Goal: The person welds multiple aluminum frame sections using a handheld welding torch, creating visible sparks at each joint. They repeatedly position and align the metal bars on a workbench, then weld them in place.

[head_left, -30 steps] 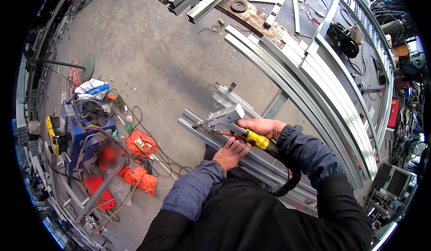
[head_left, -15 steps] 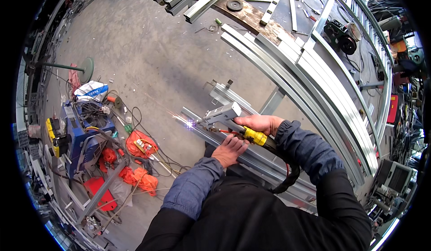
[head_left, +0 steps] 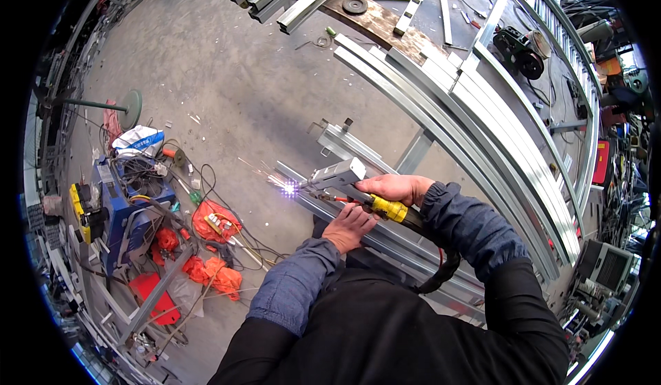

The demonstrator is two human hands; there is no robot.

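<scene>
My right hand (head_left: 399, 189) is wrapped around a grey handheld welding gun (head_left: 337, 174) with a yellow collar (head_left: 389, 208) and a thick black cable (head_left: 444, 275). The gun's nozzle points left, and a bright violet-white glow with flying sparks (head_left: 289, 189) burns at its tip, on the end of a galvanized steel profile (head_left: 310, 204). Just below the gun, my left hand (head_left: 350, 228) lies at the profiles with its fingers curled. Its fingertips reach the gun's underside; what they grip is hidden. The glare covers the spot being worked.
Long steel profiles (head_left: 475, 123) lie in a row at the right. More profile ends (head_left: 303, 13) jut over a wooden board at the top. On the floor at left are a blue machine (head_left: 127, 213), loose cables, orange cloth (head_left: 217, 275) and a green disc on a stand (head_left: 129, 109).
The sparks fan out longer toward the upper left, and the glow is brighter. The gun and glow sit slightly further left in the picture. Both hands keep nearly the same hold.
</scene>
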